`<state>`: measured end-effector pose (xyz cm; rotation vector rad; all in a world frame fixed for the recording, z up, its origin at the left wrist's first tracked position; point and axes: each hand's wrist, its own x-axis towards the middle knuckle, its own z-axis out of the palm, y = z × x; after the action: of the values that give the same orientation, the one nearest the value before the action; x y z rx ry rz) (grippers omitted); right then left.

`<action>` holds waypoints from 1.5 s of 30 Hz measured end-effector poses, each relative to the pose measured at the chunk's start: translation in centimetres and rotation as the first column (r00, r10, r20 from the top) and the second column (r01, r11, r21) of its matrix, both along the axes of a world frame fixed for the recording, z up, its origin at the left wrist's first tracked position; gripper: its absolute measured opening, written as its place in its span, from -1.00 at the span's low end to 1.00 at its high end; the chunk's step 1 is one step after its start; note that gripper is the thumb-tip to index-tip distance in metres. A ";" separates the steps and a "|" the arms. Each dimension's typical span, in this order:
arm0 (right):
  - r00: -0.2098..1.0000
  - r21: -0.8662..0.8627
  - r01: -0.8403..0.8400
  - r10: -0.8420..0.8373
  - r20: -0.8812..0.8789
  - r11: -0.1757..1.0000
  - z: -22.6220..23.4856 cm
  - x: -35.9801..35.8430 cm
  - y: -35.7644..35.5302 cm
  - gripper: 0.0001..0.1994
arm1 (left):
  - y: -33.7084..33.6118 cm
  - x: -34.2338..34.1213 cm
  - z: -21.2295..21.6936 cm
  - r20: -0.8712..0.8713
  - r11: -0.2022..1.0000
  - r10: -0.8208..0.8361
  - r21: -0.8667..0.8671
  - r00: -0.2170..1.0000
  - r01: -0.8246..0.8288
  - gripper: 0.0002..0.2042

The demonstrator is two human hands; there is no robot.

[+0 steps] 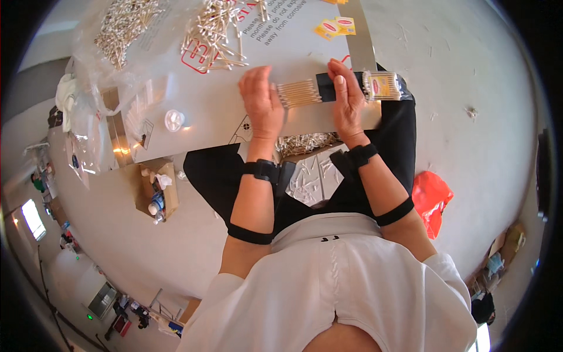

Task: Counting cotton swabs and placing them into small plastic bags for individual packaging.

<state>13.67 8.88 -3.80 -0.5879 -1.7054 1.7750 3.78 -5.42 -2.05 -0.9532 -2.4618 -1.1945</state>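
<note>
Grey floor (481,53) spreads around the hands, widest to their right, with thin white bits scattered on it. Under the hands lies a pale, smooth-topped table (211,105), printed in red and black. Left of them, a clear plastic bag (88,44) sits at its far end around a mass of swabs; a loose heap of swabs (214,38) lies just beyond the left hand (261,100). On the floor, a cardboard box (170,196) is nearer the body on the left, a red bag (431,202) on the right. The left hand is half curled, thumb side against or just beside the row; its hold cannot be told. The right hand (348,105) is loosely open over a dark strip, gripping nothing visible. Right of it is a yellow-labelled swab packet (381,86). Between the hands is the swab row (300,94), its long axis left to right, each stick pointing away from the body.
</note>
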 end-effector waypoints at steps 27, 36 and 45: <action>0.997 0.252 0.011 -0.029 0.067 0.968 0.4 -0.1 0.2 -0.80 | 2.9 -2.8 1.2 0.080 0.935 -0.145 -0.316 0.986 0.163 -0.87; 0.997 0.250 0.022 -0.040 0.070 0.968 0.4 -0.1 0.3 -0.80 | 1.3 -1.6 0.7 -0.043 0.950 -0.114 -0.298 0.993 0.096 -0.76; 1.000 0.165 -0.002 -0.003 0.028 0.986 0.8 -0.2 -0.1 -0.78 | 0.0 0.7 0.3 0.108 1.000 -0.019 0.025 0.994 0.016 -0.66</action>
<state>13.47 8.75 -2.98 -0.5427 -1.8498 1.6123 4.43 -5.39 -1.80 -0.9286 -2.5210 -1.3113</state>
